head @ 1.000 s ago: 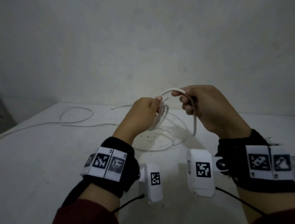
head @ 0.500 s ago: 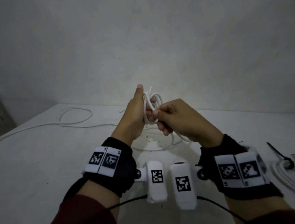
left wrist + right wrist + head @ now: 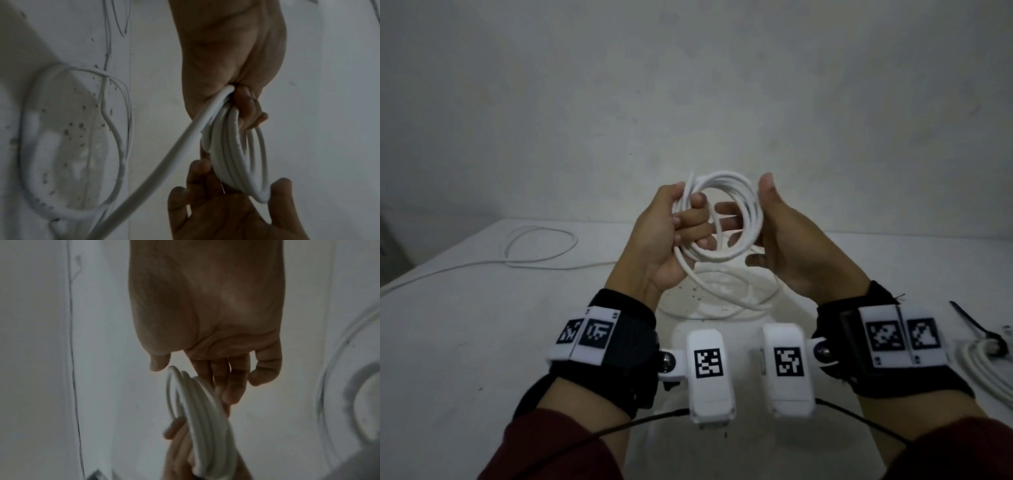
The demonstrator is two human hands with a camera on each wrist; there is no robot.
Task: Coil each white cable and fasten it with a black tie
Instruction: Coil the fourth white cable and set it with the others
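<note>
A white cable [image 3: 726, 181] is wound into a coil of several turns and held up above the table between both hands. My left hand [image 3: 688, 219] grips the coil's left side, fingers curled through the ring; the left wrist view shows the turns bunched in its fingers [image 3: 248, 113]. My right hand [image 3: 750, 205] cradles the right side, the coil lying between the raised thumb and straight fingers [image 3: 232, 386]. The cable's loose tail [image 3: 709, 287] drops from the left hand to the table. A black tie [image 3: 974, 325] lies on the table at far right.
Another white cable [image 3: 541, 246] lies looped on the white table [image 3: 465, 342] at back left. A further coiled white cable [image 3: 983, 373] sits at the right edge beside the black tie. Loose turns of the held cable lie under the hands. A bare wall stands close behind.
The right hand has released its curled grip beside the left thumb and moved right, fingers straightened. Both palms have turned towards me, and the coil now shows as a round ring between them.
</note>
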